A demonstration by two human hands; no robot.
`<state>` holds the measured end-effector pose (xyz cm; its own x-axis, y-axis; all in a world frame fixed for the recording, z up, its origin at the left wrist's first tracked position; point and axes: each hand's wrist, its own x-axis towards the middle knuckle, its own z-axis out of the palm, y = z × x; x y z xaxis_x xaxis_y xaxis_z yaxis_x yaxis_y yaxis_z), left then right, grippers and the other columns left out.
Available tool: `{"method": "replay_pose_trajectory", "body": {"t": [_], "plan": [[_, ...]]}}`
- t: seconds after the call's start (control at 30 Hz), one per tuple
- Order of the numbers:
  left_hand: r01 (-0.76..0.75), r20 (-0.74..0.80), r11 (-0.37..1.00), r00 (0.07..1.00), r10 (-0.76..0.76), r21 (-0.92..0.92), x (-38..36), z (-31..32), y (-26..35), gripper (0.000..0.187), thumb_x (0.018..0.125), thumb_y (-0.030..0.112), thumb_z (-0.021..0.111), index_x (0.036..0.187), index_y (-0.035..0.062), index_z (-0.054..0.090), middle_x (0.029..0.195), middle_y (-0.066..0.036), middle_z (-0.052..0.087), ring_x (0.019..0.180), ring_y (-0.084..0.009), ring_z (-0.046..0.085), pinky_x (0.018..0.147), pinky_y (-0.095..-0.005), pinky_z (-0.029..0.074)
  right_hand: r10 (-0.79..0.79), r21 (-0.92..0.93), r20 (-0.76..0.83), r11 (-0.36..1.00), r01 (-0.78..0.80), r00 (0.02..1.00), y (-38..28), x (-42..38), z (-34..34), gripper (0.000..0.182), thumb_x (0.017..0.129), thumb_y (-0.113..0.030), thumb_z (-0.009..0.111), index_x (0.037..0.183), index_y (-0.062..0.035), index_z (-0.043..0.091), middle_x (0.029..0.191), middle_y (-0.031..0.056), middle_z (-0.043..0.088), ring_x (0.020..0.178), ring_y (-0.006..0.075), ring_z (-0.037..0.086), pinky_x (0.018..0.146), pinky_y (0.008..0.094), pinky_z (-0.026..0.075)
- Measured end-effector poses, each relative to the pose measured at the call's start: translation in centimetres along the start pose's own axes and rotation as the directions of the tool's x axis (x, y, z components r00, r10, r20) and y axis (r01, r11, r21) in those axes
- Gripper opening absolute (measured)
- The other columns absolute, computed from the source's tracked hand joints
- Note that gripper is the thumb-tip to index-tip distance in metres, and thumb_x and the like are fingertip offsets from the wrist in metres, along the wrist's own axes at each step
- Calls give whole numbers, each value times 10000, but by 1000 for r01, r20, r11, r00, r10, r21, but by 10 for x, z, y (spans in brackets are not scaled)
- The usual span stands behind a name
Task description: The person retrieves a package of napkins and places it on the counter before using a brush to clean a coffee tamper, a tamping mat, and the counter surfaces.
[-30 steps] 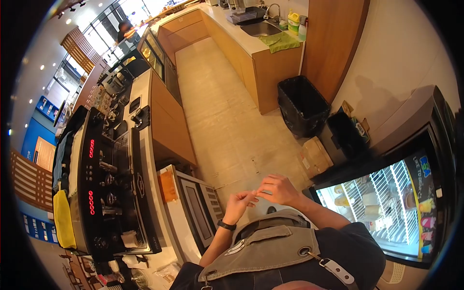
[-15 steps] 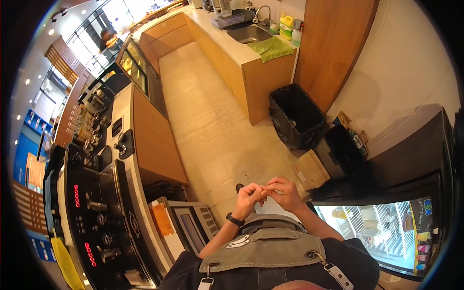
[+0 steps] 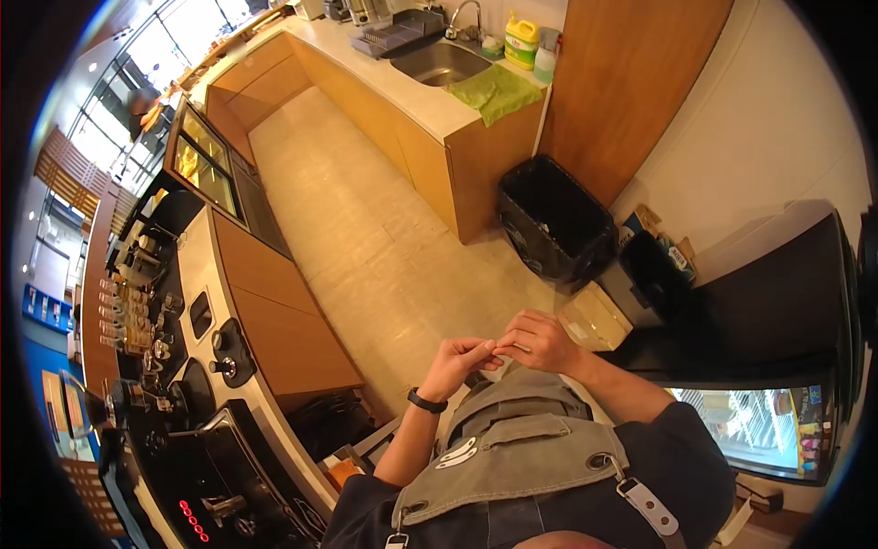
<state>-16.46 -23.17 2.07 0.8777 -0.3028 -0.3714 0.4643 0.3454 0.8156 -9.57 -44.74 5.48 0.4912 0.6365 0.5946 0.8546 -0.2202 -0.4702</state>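
In front of my apron (image 3: 521, 448), my two hands meet at the fingertips. My left hand (image 3: 460, 364), with a black band (image 3: 427, 400) on its wrist, is closed in a pinch. Curled fingers close my right hand (image 3: 540, 342), and its thumb and fingertips touch those of the left. Anything between the fingertips is hidden or too small to make out. Below the hands is the grey-green apron over a dark shirt.
An espresso machine (image 3: 210, 485) and a counter (image 3: 203, 256) run along my left. Ahead right are a sink (image 3: 439, 66), a green cloth (image 3: 494, 94) and a black bin (image 3: 555, 220). A cardboard box (image 3: 594, 316) and a lit fridge (image 3: 750, 425) stand at my right. A person is far back left.
My view has shifted, with the espresso machine lower and the fridge farther right. My hands stay together at the fingertips, with the left fingers stretched a little more toward the right hand.
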Motion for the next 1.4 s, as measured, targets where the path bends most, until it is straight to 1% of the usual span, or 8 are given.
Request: {"method": "replay_pose_trajectory", "body": {"t": [0.27, 0.4, 0.43, 0.53, 0.7, 0.9, 1.07, 1.4], "plan": [[-78, 241, 886, 948, 209, -458, 23, -45, -6, 168, 981, 151, 749, 1068, 46, 650, 933, -85, 707, 825, -180, 724, 702, -286, 575, 68, 255, -134, 966, -32, 989, -3, 42, 38, 180, 767, -78, 864, 921, -78, 772, 887, 32, 695, 856, 227, 664, 729, 333, 544], [66, 335, 906, 938, 86, -418, 32, -42, 26, 579, 851, 380, 885, 1250, 98, 575, 891, 2, 633, 692, -113, 639, 587, -243, 502, 163, 443, -61, 889, -120, 985, 0, 76, 52, 153, 795, -64, 853, 922, -75, 769, 903, 50, 705, 881, 229, 668, 770, 341, 540], [58, 310, 924, 948, 67, -378, 35, -43, 33, 725, 796, 465, 911, 1308, 109, 540, 914, 21, 601, 672, -97, 596, 567, -227, 467, 175, 475, -25, 868, -143, 984, 1, 85, 51, 143, 801, -62, 851, 915, -71, 765, 906, 54, 707, 885, 231, 669, 780, 345, 540], [-41, 271, 915, 949, 162, -402, 46, -55, 50, 599, 842, 427, 885, 1231, 108, 560, 938, 11, 605, 711, -96, 599, 585, -230, 468, 158, 484, 28, 862, -152, 987, 20, 107, 52, 108, 876, -79, 792, 883, -47, 690, 903, 89, 676, 870, 262, 655, 782, 358, 526], [-278, -88, 905, 960, 264, -322, 69, -59, 77, 257, 991, 261, 747, 1068, 102, 561, 866, 13, 612, 719, -92, 606, 619, -237, 487, 283, 455, -46, 859, -232, 958, 95, 121, 48, 249, 1063, -234, 559, 889, -56, 562, 865, 117, 584, 799, 283, 585, 726, 364, 481], [-280, -368, 932, 912, 184, -229, 92, -82, 95, 186, 1035, 251, 692, 1012, 108, 575, 823, 16, 612, 706, -89, 609, 619, -247, 488, 613, 253, -256, 789, -560, 748, 256, 110, -25, 281, 1113, -251, 520, 941, -47, 607, 704, 12, 554, 630, 104, 515, 601, 278, 445], [-259, -502, 955, 851, 155, -145, 112, -95, 105, 212, 1036, 285, 691, 979, 109, 588, 822, 18, 612, 696, -84, 600, 630, -242, 488, 727, 57, -345, 647, -760, 593, 387, 80, -69, 225, 1059, -220, 619, 1086, -21, 720, 837, 59, 705, 769, 125, 640, 714, 293, 515], [-268, -557, 961, 809, 189, -63, 132, -84, 125, 212, 1036, 274, 682, 1064, 72, 625, 925, -15, 635, 799, -107, 627, 739, -276, 521, 975, 223, -161, 188, -956, 154, 568, 37, -61, 184, 917, -140, 744, 1066, -45, 795, 859, 64, 754, 755, 143, 680, 669, 298, 551]]}}
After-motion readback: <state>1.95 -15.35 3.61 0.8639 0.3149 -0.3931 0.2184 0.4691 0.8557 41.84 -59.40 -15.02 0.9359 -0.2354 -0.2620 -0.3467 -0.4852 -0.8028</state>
